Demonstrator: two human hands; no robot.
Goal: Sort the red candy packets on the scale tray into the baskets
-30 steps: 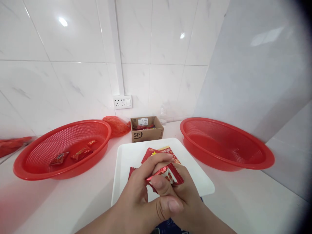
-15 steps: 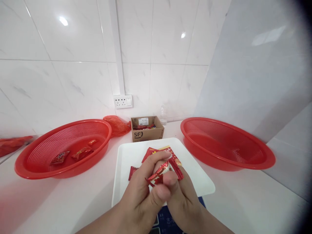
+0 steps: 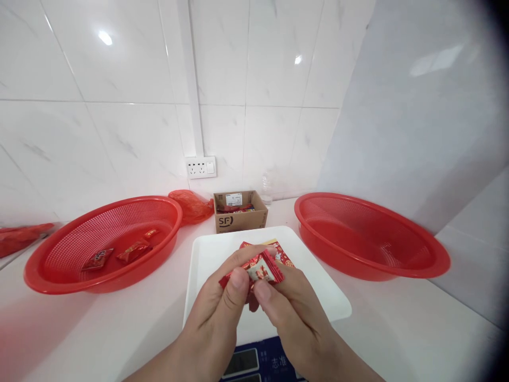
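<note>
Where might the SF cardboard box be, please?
Just left of the head view's centre, the SF cardboard box stands behind the white tray, right of a red plastic bag.

We see a wall socket (image 3: pixel 201 167) on white tiles (image 3: pixel 131 135). Lower down, we notice a red bag (image 3: pixel 191 206) and clear bottle (image 3: pixel 266 188).

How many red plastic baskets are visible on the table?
2. The left basket stands left of the white tray, with small red packets inside; the right basket stands right of the tray. Neither is hidden.
</note>
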